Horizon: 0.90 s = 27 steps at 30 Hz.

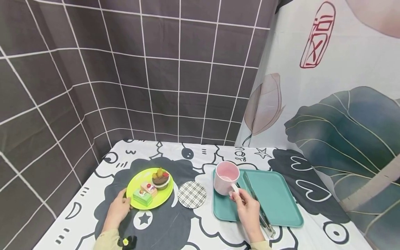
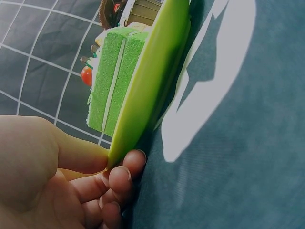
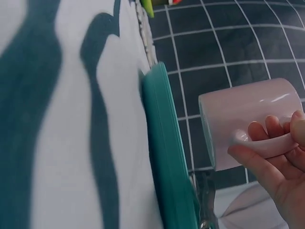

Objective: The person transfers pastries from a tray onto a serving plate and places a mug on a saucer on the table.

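Note:
My left hand [image 1: 119, 207] pinches the near-left rim of a lime-green plate [image 1: 132, 180], thumb on top and fingertips under the edge in the left wrist view. On the plate sit a green cake slice [image 1: 142, 197], a pink cake slice [image 1: 149, 189] and a chocolate cupcake [image 1: 161, 178] topped with fruit. With my right hand [image 1: 249, 210] I grip the handle of a pink mug [image 1: 225, 178]. The mug is upright over the left part of a teal tray [image 1: 275, 198]; in the right wrist view its base shows apart from the tray rim.
Metal tongs [image 1: 257, 199] lie slantwise on the tray, their end sticking out past its near edge. A round plaid coaster [image 1: 192, 194] lies between plate and tray. Behind the patterned tablecloth [image 1: 203, 152] hangs a dark grid curtain [image 1: 162, 76].

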Motion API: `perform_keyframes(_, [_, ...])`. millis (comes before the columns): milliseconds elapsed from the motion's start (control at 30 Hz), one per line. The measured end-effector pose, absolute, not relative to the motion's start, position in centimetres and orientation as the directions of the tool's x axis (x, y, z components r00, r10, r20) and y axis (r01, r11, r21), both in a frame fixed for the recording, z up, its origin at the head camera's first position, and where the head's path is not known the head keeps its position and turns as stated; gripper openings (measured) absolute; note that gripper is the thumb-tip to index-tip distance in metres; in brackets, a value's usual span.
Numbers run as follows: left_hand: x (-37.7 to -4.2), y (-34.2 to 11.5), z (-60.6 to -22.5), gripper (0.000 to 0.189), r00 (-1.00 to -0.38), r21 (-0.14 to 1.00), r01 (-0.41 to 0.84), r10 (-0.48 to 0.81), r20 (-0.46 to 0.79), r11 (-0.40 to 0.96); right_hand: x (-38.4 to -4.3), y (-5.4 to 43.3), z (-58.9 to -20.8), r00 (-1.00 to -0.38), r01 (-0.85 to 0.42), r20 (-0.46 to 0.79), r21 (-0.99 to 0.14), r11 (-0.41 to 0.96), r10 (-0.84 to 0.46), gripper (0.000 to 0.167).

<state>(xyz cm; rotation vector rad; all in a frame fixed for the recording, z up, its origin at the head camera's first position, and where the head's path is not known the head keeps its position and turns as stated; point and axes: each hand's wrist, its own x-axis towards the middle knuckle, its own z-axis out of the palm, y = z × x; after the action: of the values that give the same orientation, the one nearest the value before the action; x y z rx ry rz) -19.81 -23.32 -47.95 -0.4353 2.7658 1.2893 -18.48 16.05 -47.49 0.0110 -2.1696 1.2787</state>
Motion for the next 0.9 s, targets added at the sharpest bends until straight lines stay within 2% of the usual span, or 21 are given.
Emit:
perform_keyframes(567, [-19.8, -23.2, -48.1, 0.052, -0.958, 0.743, -0.278, -0.236, -0.165, 0.609, -19.9, 11.3, -46.2, -0.849, -0.432, 0.513, -0.812, 0.392, 0.126, 0.007])
perform_keyframes(900, [-19.9, -23.3, -48.2, 0.052, -0.955, 0.751, -0.284, -0.247, -0.166, 0.596, -20.5, 9.0, -46.8, -0.852, -0.443, 0.52, -0.782, 0.439, 0.067, 0.003])
